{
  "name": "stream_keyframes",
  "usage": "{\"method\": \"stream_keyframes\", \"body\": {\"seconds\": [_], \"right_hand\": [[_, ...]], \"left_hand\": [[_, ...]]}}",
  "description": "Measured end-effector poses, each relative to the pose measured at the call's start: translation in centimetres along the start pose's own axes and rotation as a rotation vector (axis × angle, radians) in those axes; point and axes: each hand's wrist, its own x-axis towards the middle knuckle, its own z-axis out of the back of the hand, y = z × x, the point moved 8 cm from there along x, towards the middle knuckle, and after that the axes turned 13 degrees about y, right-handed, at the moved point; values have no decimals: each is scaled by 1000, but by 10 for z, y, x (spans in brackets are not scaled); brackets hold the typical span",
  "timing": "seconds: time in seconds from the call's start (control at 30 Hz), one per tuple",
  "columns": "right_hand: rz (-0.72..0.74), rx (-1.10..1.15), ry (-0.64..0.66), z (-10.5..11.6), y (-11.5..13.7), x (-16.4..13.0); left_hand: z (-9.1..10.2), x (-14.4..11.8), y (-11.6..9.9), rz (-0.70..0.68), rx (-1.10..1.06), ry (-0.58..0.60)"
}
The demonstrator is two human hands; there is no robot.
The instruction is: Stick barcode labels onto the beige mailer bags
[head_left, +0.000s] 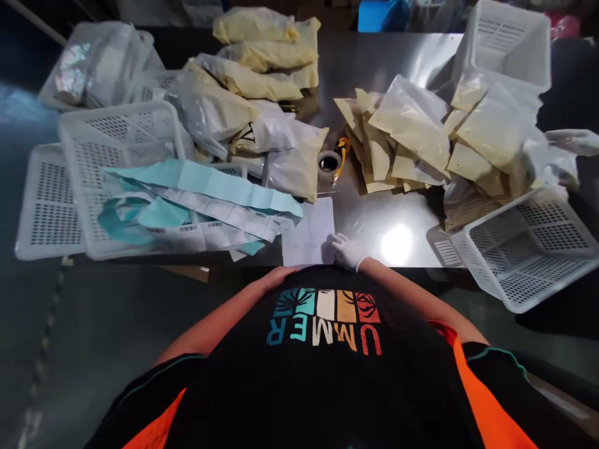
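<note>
White printed paper sheets (306, 234) lie at the table's front edge, right in front of my body. My right hand (347, 251), in a white glove, rests at the right edge of the paper with its fingers apart and touching it. My left hand (282, 273) is bare and low at the table edge, by the paper's lower left corner; its fingers are mostly hidden against the dark shirt. Left of the paper, strips of labels with light blue backing (219, 184) hang over a white basket (124, 115). A tape roll (329, 163) lies beyond the paper.
Filled, cream-and-clear bags (262, 56) are piled at back left. Flat bags (412, 125) spread on the right of the metal table (365, 218). White baskets stand at front right (528, 249) and back right (512, 47). What looks like another person's gloved hand (574, 142) reaches in at right.
</note>
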Motion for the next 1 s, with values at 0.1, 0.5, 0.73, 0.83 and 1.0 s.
{"method": "stream_keyframes", "body": {"seconds": [0.1, 0.5, 0.73, 0.83, 1.0], "right_hand": [[87, -131, 30, -12, 10, 16], [-2, -286, 29, -17, -35, -25], [-123, -213, 10, 60, -58, 8], [-179, -186, -81, 101, -60, 39], [10, 63, -129, 101, -12, 90]], "left_hand": [[5, 8, 0, -39, 116, -53], [30, 63, -20, -127, 826, -92], [26, 90, -32, -142, 884, -53], [30, 91, -28, -170, 836, -68], [33, 91, -35, -203, 757, -99]]}}
